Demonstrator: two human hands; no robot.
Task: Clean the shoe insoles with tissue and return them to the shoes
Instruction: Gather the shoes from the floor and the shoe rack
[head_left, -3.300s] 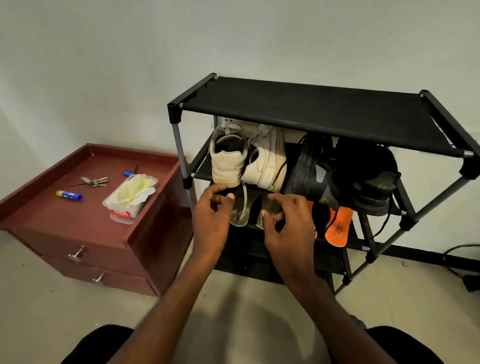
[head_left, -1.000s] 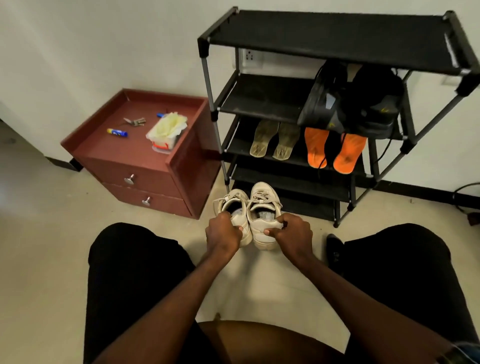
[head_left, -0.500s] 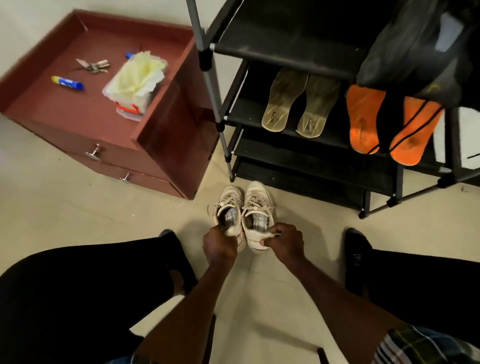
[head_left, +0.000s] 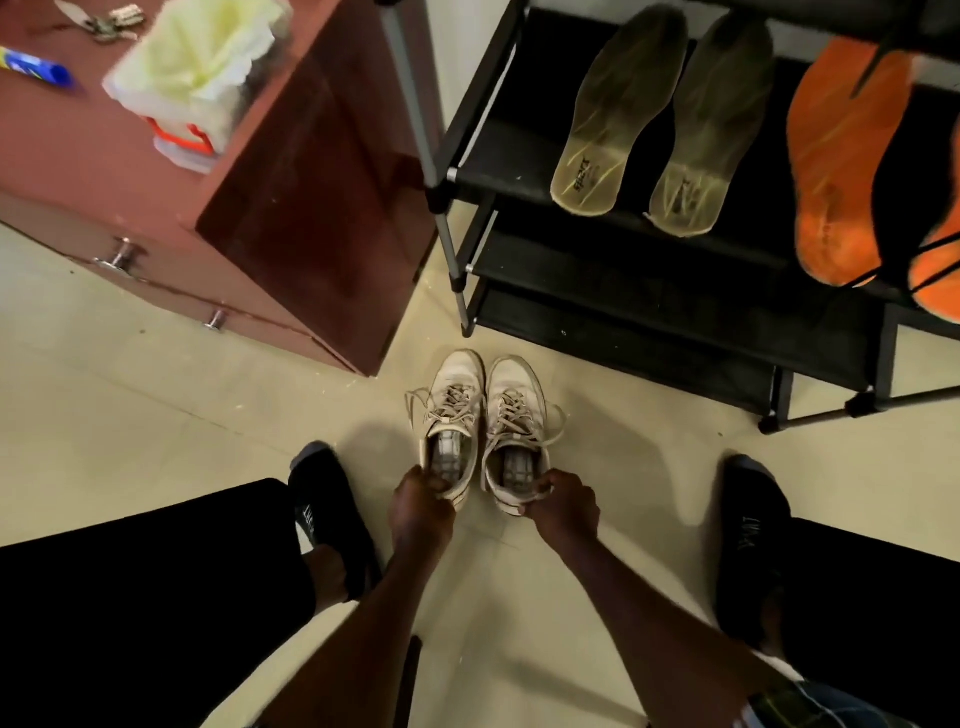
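Note:
Two cream lace-up sneakers stand side by side on the floor, toes toward the rack. My left hand (head_left: 421, 506) grips the heel of the left sneaker (head_left: 452, 415). My right hand (head_left: 563, 506) grips the heel of the right sneaker (head_left: 514, 421). Both openings show a grey gridded lining inside. Two olive insoles (head_left: 660, 119) and two orange insoles (head_left: 841, 161) lie on a shelf of the black shoe rack (head_left: 623, 322). A box of pale yellow tissue (head_left: 200, 67) sits on the red-brown drawer cabinet (head_left: 311, 208).
My feet in black slip-ons (head_left: 327, 514) (head_left: 753, 535) flank the sneakers on the cream floor. Keys (head_left: 111, 21) and a blue-yellow tube (head_left: 34, 67) lie on the cabinet top. The rack's grey post (head_left: 441, 208) stands close beside the cabinet.
The sneakers came off the rack's shelf down to the floor, one heel in each hand. The view has since tilted further down and closer; the hands keep their grip.

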